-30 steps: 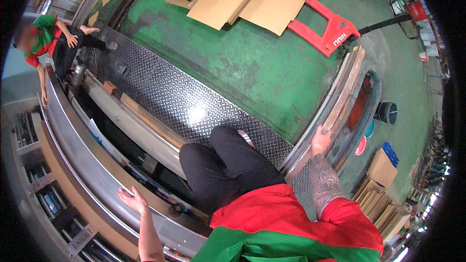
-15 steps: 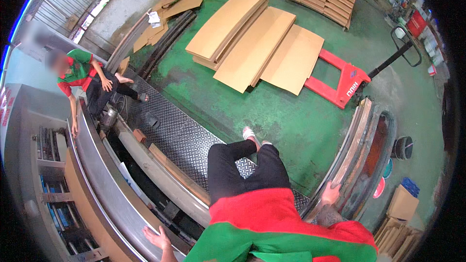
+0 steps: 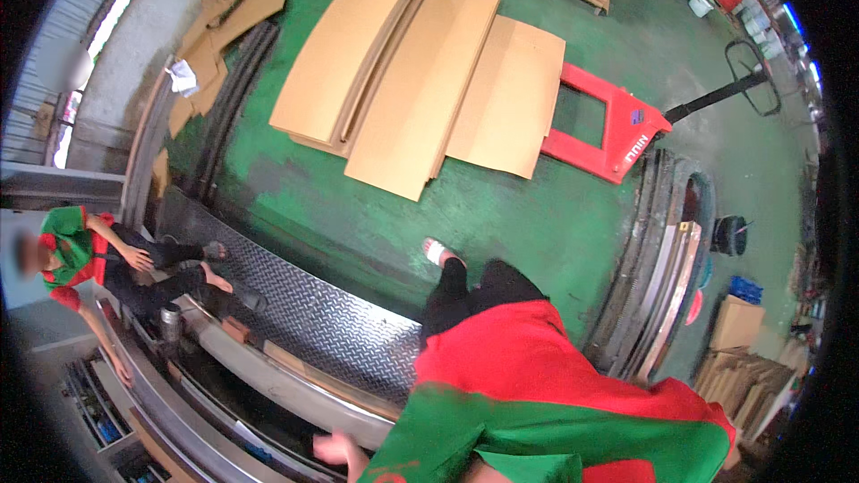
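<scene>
My left hand (image 3: 335, 449), blurred, is held low beside my body with its fingers reaching out and nothing seen in them. It is near the dark gap of a long machine, beside a rounded metal bar (image 3: 295, 386). My right hand is out of sight behind my body and red-and-green shirt. On that side lies a bundle of long rails and boards (image 3: 664, 291). A co-worker (image 3: 85, 255) sits at the machine's far left end, one hand on their leg and the other on the long steel strip (image 3: 170, 416).
A checkered metal plate (image 3: 313, 309) runs along the machine on the green floor. Stacked cardboard sheets (image 3: 425, 80) lie ahead, by a red pallet truck (image 3: 617, 139). A black bucket (image 3: 729, 235) and more cardboard (image 3: 738, 322) stand at right. A wooden block (image 3: 235, 329) rests by the machine.
My view has swung, and the scene sits further left. My right hand has left the rails at right and dropped out of view. My left hand has moved off the steel strip toward my body.
</scene>
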`<state>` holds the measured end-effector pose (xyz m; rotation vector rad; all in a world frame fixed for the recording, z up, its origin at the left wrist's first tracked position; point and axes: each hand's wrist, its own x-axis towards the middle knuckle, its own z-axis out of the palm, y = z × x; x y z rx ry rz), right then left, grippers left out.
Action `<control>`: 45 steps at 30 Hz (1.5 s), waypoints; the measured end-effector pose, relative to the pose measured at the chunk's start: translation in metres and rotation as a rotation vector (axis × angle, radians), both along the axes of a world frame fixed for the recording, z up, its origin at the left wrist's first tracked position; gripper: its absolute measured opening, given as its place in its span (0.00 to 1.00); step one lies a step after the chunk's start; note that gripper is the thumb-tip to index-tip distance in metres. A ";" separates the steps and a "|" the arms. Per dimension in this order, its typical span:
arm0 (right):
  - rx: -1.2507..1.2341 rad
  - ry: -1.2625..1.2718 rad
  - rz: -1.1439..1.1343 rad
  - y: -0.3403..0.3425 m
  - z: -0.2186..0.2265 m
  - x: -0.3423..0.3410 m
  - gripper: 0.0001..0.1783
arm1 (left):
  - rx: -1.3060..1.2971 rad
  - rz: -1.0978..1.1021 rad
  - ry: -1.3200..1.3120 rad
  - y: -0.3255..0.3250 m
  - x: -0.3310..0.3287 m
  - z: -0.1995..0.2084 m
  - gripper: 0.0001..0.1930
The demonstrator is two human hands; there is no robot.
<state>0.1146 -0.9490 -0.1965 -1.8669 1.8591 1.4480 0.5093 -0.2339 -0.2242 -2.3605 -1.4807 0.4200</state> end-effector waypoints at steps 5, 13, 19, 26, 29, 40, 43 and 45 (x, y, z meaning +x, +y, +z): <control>0.045 -0.601 0.431 -0.138 -0.086 0.309 0.31 | -1.159 -0.612 0.007 -0.176 0.273 -0.118 0.35; 0.441 -1.543 0.279 -0.124 -0.063 0.861 0.23 | -1.749 -0.776 -0.455 -0.432 0.507 -0.036 0.27; 0.823 -1.234 0.505 -0.070 -0.218 0.956 0.23 | -1.509 -0.033 -0.524 -0.462 0.536 -0.200 0.32; 0.599 -0.698 -0.116 -0.067 -0.509 0.853 0.39 | -1.625 0.473 0.128 -0.457 0.495 -0.482 0.52; 0.631 -0.779 -0.162 -0.070 -0.562 0.824 0.37 | -1.706 0.460 -0.060 -0.469 0.504 -0.591 0.60; 0.769 -0.990 0.234 -0.068 -0.529 0.828 0.27 | -1.929 0.720 -0.402 -0.548 0.568 -0.673 0.49; 0.754 -0.988 0.220 -0.073 -0.533 0.824 0.28 | -1.928 0.649 -0.410 -0.582 0.573 -0.669 0.46; 0.770 -0.950 0.166 -0.076 -0.537 0.819 0.28 | -1.891 0.671 -0.430 -0.598 0.576 -0.669 0.44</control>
